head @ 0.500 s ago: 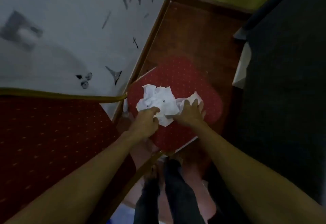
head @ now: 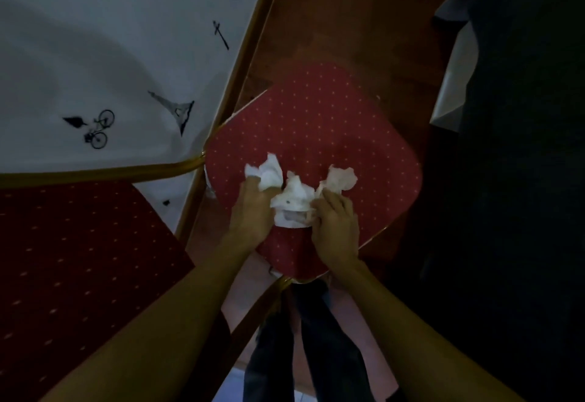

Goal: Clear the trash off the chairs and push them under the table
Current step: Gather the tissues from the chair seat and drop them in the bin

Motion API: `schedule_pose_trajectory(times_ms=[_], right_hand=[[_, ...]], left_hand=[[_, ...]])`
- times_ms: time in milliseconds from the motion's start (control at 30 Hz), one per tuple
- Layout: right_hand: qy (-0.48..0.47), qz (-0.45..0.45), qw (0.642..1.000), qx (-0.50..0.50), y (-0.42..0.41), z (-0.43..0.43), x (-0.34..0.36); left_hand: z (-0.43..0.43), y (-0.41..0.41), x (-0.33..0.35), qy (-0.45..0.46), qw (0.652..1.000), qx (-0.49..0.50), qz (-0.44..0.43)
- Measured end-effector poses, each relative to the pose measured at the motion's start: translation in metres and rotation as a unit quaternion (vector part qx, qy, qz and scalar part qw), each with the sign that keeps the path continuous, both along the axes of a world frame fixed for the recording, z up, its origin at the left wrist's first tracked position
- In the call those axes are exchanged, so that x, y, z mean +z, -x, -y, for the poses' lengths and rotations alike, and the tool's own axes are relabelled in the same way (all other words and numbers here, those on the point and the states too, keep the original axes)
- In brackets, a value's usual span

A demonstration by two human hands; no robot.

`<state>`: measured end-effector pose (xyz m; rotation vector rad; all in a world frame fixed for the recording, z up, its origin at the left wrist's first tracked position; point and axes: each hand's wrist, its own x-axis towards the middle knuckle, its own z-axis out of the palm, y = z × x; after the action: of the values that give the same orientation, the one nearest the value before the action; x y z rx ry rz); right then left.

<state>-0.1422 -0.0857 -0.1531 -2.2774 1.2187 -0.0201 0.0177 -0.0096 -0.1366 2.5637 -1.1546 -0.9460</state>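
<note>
Crumpled white paper trash [head: 294, 199] lies on the red dotted seat of a chair [head: 329, 129] in the middle of the view. My left hand [head: 253, 211] grips the left part of the paper. My right hand [head: 335, 227] grips its right part, and a loose tuft sticks out above that hand's fingers. Both hands press together over the near half of the seat. The table [head: 95, 53], under a white cloth printed with black towers and bicycles, stands to the left of the chair.
A second red dotted chair [head: 79, 259] with a gold frame fills the lower left. Brown wooden floor [head: 348, 21] shows beyond the seat. A dark mass [head: 522, 180] rises on the right. My legs in dark trousers [head: 304, 354] are below the seat.
Both hands have drawn closer together and squeezed the paper into a tighter bunch. The view has moved nearer to the seat.
</note>
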Motion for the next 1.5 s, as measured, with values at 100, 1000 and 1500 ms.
schedule_pose_trajectory(times_ms=[100, 1000, 1500], right_hand=[[-0.085, 0.015, 0.996, -0.036, -0.003, 0.001, 0.01], [-0.159, 0.247, 0.888, -0.353, 0.157, -0.124, 0.351], [-0.032, 0.258, 0.795, -0.547, 0.386, -0.167, 0.383]], left_hand=[[-0.007, 0.016, 0.012, 0.082, 0.995, 0.032, -0.054], [-0.056, 0.178, 0.328, 0.18, 0.952, -0.077, -0.234], [-0.044, 0.425, 0.363, 0.147, 0.899, -0.3, -0.283]])
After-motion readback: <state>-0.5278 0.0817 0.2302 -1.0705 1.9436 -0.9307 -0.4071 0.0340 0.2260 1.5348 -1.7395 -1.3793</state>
